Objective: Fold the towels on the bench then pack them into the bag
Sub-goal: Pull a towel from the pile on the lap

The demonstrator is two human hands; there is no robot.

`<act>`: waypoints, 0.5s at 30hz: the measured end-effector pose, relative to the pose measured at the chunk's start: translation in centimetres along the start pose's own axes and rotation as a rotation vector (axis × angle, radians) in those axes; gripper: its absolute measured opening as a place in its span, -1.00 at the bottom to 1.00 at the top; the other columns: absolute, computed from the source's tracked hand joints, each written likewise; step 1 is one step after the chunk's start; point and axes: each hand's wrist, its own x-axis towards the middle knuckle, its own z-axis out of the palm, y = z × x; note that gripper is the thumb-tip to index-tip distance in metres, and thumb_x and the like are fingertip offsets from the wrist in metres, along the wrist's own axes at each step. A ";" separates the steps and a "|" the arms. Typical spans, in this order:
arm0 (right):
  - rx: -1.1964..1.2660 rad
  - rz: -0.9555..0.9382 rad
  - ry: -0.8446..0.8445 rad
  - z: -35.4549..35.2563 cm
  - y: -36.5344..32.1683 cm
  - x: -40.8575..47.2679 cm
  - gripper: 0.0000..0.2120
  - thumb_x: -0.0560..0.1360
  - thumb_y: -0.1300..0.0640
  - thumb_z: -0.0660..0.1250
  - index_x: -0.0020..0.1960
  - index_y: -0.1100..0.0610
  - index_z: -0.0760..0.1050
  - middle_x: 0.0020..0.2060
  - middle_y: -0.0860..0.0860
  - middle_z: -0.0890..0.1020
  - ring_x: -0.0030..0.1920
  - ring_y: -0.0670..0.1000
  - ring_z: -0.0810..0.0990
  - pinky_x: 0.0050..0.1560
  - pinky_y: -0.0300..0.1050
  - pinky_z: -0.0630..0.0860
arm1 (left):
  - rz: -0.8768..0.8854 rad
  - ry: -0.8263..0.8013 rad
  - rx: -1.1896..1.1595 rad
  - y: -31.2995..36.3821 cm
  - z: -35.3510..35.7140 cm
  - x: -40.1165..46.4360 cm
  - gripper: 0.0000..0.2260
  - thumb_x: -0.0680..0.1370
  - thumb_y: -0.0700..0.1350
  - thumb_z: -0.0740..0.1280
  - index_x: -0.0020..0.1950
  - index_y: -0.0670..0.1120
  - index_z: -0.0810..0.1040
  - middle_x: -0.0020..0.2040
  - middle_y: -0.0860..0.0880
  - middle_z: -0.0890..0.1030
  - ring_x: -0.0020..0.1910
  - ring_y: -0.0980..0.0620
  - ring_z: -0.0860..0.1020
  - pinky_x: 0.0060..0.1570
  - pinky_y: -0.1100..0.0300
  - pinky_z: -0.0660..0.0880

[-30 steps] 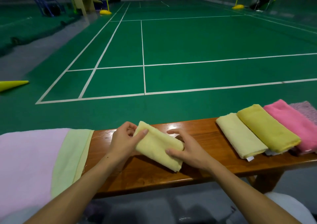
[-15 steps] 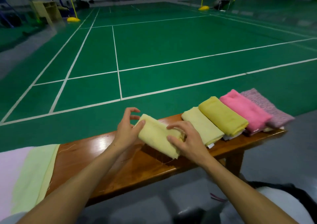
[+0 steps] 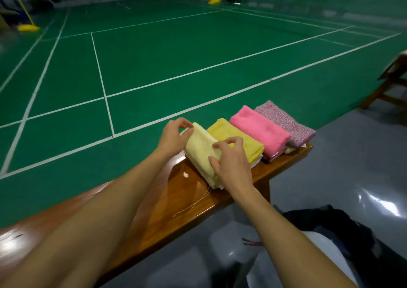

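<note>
A folded pale yellow towel lies at the left end of a row of folded towels on the wooden bench. My left hand pinches its far end with curled fingers. My right hand grips its near right edge between thumb and fingers. To its right lie a deeper yellow towel, a pink towel and a speckled mauve towel, each overlapping the one beside it. Whatever lies under the pale yellow towel is hidden.
A loose thread trails over the bench's near edge. On the grey floor at the lower right sits a dark bag-like thing against something white. Wooden furniture stands at the far right. Green court lies beyond the bench.
Both hands carried the pale yellow towel to the right along the bench and set it at the row, where the earlier pale towel lay. My view swung right; the unfolded towels left the frame.
</note>
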 end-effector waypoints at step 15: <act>-0.320 -0.022 0.099 0.2 -1.0 0.5 -0.68 0.60 -0.15 0.32 0.23 0.01 0.62 0.16 0.07 0.54 0.12 0.11 0.48 0.07 0.04 0.52 | 0.095 -0.090 0.231 1.1 -1.2 -3.3 -0.81 0.63 -0.02 0.33 0.22 0.06 0.62 0.28 0.00 0.60 0.28 0.01 0.53 0.31 -0.09 0.50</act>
